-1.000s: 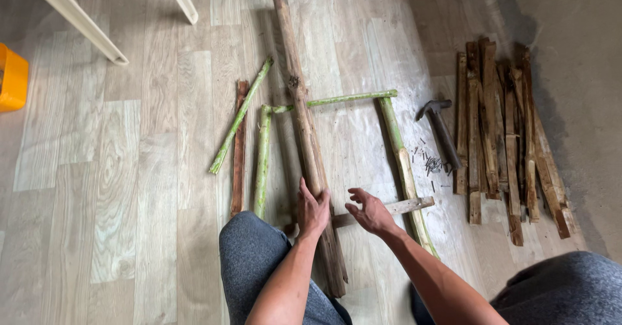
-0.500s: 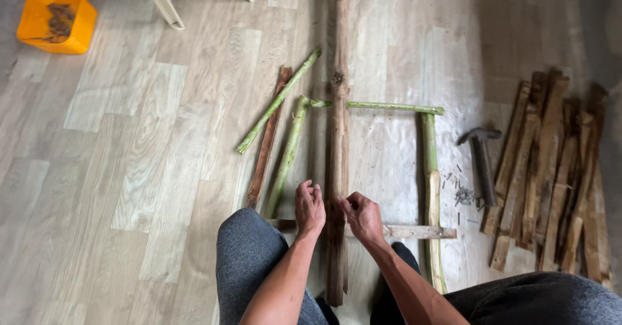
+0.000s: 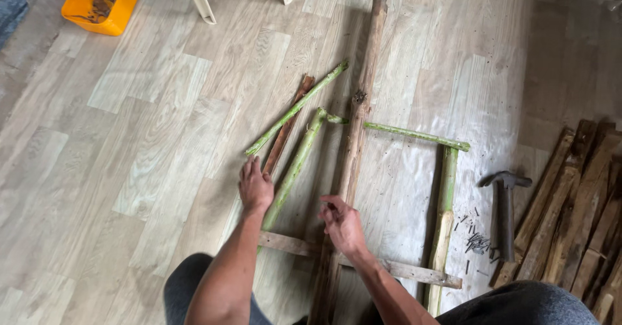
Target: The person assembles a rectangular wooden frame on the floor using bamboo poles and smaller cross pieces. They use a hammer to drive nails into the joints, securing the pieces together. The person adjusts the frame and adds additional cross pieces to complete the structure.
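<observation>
Nearest, the left hand lies flat and open beside a green bamboo stick, holding nothing; the right hand hovers, fingers loosely curled and empty, over the long brown pole. That pole looks stiff and heavy, best gripped mid-length. Four green sticks, one hammer, one orange tub farthest.

- Bare floor lies open left of the green sticks.
- The long brown pole splits the middle.
- Right, a hammer, scattered nails and stacked planks crowd passage.
</observation>
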